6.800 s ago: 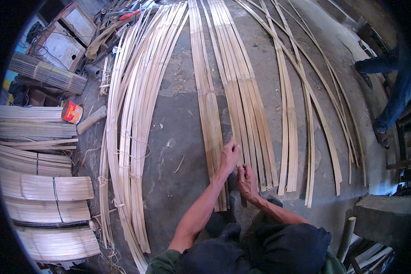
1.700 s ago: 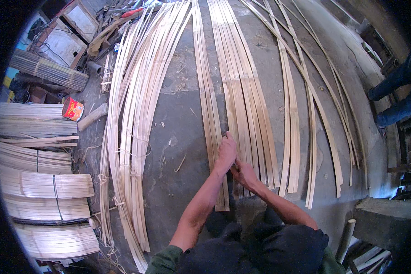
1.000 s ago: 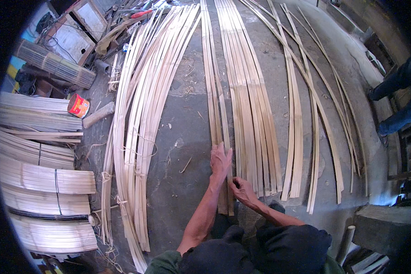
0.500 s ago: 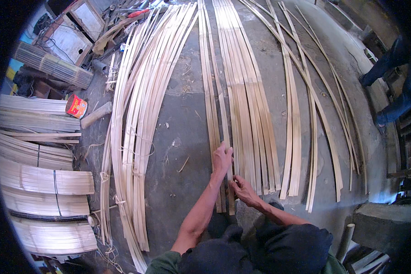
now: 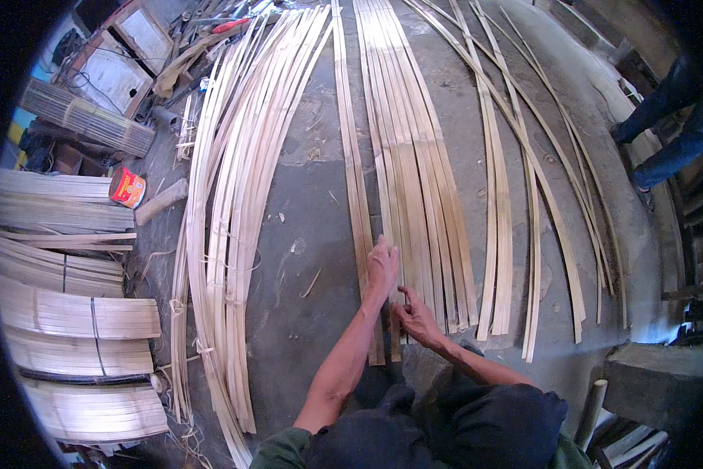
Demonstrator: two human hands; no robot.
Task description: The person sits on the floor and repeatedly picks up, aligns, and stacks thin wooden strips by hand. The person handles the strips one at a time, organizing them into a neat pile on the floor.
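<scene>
A long pale bamboo strip (image 5: 396,348) runs away from me along the left edge of a flat row of bamboo strips (image 5: 425,195). My left hand (image 5: 382,268) is closed over this strip, its fingers partly hidden by the back of the hand. Nearer to me, my right hand (image 5: 416,318) pinches the same strip at its right side, close to the near end. Just left of my left hand lies a narrow pair of bamboo strips (image 5: 355,187), apart from the row.
A big tied bundle of bamboo strips (image 5: 238,234) spreads across the floor at left. Beyond it are stacked slat bundles (image 5: 93,313), a red tub (image 5: 127,187) and a wooden block (image 5: 162,201). Loose crossing strips (image 5: 529,156) lie at right. A person's legs (image 5: 672,141) show far right.
The strip in my hands has shifted right, from a gap beside the row to lie against its left edge. My left hand has moved slightly farther forward.
</scene>
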